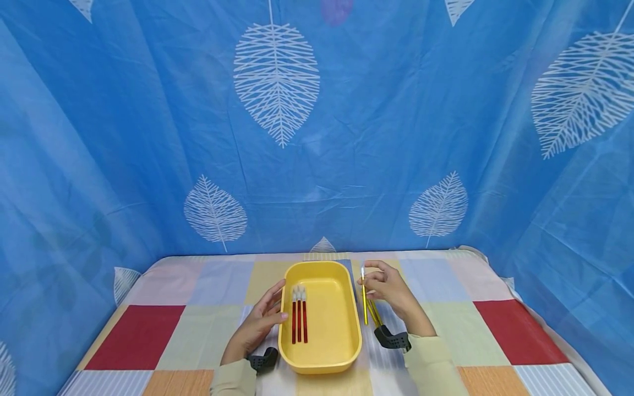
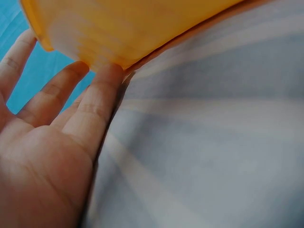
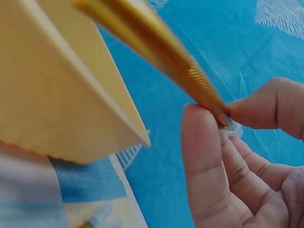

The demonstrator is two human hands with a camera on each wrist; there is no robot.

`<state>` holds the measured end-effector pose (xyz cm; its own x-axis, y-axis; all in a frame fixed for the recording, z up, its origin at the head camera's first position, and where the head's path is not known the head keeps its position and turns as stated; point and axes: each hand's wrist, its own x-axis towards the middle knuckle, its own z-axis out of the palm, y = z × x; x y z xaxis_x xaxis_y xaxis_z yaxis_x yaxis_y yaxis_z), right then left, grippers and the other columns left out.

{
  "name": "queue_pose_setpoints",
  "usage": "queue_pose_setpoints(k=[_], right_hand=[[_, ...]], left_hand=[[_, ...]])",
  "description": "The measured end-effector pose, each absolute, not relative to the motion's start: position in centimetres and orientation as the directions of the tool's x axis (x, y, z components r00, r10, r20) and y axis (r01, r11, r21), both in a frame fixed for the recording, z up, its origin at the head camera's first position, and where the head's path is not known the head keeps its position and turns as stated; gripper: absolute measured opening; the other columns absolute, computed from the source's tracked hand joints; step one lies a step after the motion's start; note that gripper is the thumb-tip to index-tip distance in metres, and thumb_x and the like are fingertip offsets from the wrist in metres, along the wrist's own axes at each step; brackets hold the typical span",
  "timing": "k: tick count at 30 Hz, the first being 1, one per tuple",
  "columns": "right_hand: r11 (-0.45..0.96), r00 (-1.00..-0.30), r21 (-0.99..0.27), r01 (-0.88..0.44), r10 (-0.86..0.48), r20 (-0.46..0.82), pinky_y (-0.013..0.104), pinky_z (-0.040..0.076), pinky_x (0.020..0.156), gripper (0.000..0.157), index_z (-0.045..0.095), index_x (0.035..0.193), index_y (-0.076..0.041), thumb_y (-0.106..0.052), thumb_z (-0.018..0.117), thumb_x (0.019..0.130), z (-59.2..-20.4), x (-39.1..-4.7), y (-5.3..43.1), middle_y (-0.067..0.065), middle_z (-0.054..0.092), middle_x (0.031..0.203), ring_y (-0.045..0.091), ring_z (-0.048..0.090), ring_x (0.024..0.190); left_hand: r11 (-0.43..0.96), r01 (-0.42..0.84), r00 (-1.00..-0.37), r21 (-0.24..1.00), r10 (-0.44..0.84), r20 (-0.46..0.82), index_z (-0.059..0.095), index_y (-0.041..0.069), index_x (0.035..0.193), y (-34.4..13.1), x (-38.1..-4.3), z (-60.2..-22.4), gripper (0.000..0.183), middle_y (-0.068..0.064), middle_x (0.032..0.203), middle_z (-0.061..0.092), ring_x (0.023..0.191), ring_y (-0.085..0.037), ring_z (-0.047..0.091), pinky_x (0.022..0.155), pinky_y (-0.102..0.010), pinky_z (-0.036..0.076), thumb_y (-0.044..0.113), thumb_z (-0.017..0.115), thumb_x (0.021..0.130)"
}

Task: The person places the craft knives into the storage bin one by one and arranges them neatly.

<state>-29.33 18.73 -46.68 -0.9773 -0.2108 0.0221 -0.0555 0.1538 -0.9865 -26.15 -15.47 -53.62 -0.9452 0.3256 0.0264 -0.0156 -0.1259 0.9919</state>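
A yellow plastic tray (image 1: 319, 369) stands in front of me with three red-handled paintbrushes (image 1: 299, 322) side by side along its left part. My left hand (image 1: 257, 324) holds the tray's left side, thumb on the rim. In the left wrist view its fingertips (image 2: 76, 69) press the outer wall. Just right of the tray, my right hand (image 1: 391, 291) pinches a gold-handled paintbrush (image 1: 365, 302) near its pale top end, the handle pointing down. Thumb and forefinger meet close to a clear cap (image 3: 233, 129) in the right wrist view.
More yellow-handled brushes (image 1: 375, 314) lie on the cloth below my right hand, partly hidden. A patchwork cloth (image 1: 213, 335) covers the table. Blue curtain (image 1: 346, 165) with white leaf prints hangs behind and at both sides. Each wrist wears a black strap mount (image 1: 391, 337).
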Motion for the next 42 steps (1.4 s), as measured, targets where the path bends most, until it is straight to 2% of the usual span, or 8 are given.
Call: queue_pose_setpoints(k=[9, 17, 25, 29, 33, 36, 42], right_hand=[[0.098, -0.973, -0.994, -0.037, -0.232, 0.013, 0.028, 0.062, 0.071, 0.057, 0.043, 0.151, 0.014, -0.001, 0.059, 0.098, -46.3, -29.0, 17.1, 0.018, 0.077, 0.105, 0.015, 0.069, 0.080], [0.033, -0.942, -0.999, -0.026, -0.335, 0.013, 0.024, 0.061, 0.068, 0.065, 0.033, 0.156, 0.015, 0.001, 0.057, 0.098, -46.1, -28.5, 16.1, 0.012, 0.075, 0.098, 0.013, 0.068, 0.079], [0.058, -0.915, -0.997, -0.055, -0.401, 0.027, 0.027, 0.063, 0.068, 0.067, 0.027, 0.161, 0.008, 0.003, 0.058, 0.103, -46.2, -28.7, 15.3, 0.015, 0.076, 0.097, 0.015, 0.071, 0.076], [0.080, -0.897, -0.992, -0.093, -0.439, 0.049, 0.029, 0.063, 0.070, 0.067, 0.030, 0.162, 0.004, 0.004, 0.056, 0.100, -46.0, -29.1, 14.7, 0.014, 0.075, 0.095, 0.017, 0.070, 0.076], [0.087, -0.882, -0.991, -0.103, -0.468, 0.050, 0.030, 0.063, 0.071, 0.061, 0.031, 0.160, 0.005, 0.003, 0.056, 0.105, -46.1, -29.4, 14.2, 0.010, 0.075, 0.093, 0.017, 0.068, 0.074], [0.092, -0.882, -0.991, -0.092, -0.470, 0.038, 0.032, 0.064, 0.072, 0.059, 0.031, 0.159, 0.005, 0.002, 0.057, 0.106, -46.1, -29.6, 13.8, 0.013, 0.075, 0.092, 0.018, 0.068, 0.074], [0.114, -0.893, -0.990, -0.088, -0.448, 0.027, 0.034, 0.065, 0.075, 0.058, 0.035, 0.159, 0.005, 0.002, 0.057, 0.106, -46.0, -30.1, 12.9, 0.030, 0.075, 0.099, 0.018, 0.071, 0.078]], left_hand=[[-0.123, -0.022, -0.947, 0.992, 0.322, 0.019, 0.021, 0.006, 0.173, -15.5, -26.2, -53.5, 0.091, -0.032, 0.174, 0.021, 0.158, -0.051, 0.030, 0.123, -0.058, 0.037, 0.006, 0.072, 0.098], [-0.119, -0.007, -0.941, 0.993, 0.336, 0.034, 0.021, 0.004, 0.172, -15.5, -26.2, -54.0, 0.090, -0.032, 0.174, 0.021, 0.158, -0.051, 0.029, 0.124, -0.059, 0.035, 0.005, 0.072, 0.098], [-0.119, -0.005, -0.939, 0.993, 0.343, 0.036, 0.021, 0.005, 0.172, -15.6, -26.2, -54.0, 0.090, -0.032, 0.174, 0.021, 0.158, -0.051, 0.029, 0.124, -0.057, 0.036, 0.006, 0.072, 0.098], [-0.124, -0.001, -0.940, 0.992, 0.338, 0.041, 0.021, 0.004, 0.172, -15.7, -26.1, -53.8, 0.090, -0.032, 0.174, 0.021, 0.158, -0.051, 0.029, 0.124, -0.055, 0.037, 0.006, 0.071, 0.098], [-0.121, 0.000, -0.940, 0.993, 0.338, 0.041, 0.021, 0.004, 0.172, -15.8, -26.1, -53.9, 0.089, -0.032, 0.174, 0.020, 0.158, -0.051, 0.029, 0.124, -0.057, 0.036, 0.005, 0.071, 0.099], [-0.118, 0.006, -0.936, 0.993, 0.349, 0.047, 0.020, 0.004, 0.173, -15.9, -26.2, -54.0, 0.088, -0.032, 0.174, 0.020, 0.158, -0.052, 0.028, 0.123, -0.058, 0.036, 0.004, 0.070, 0.099], [-0.127, 0.009, -0.927, 0.992, 0.372, 0.056, 0.019, 0.005, 0.173, -16.0, -26.4, -54.2, 0.089, -0.031, 0.174, 0.021, 0.159, -0.051, 0.028, 0.124, -0.058, 0.036, 0.006, 0.070, 0.100]])
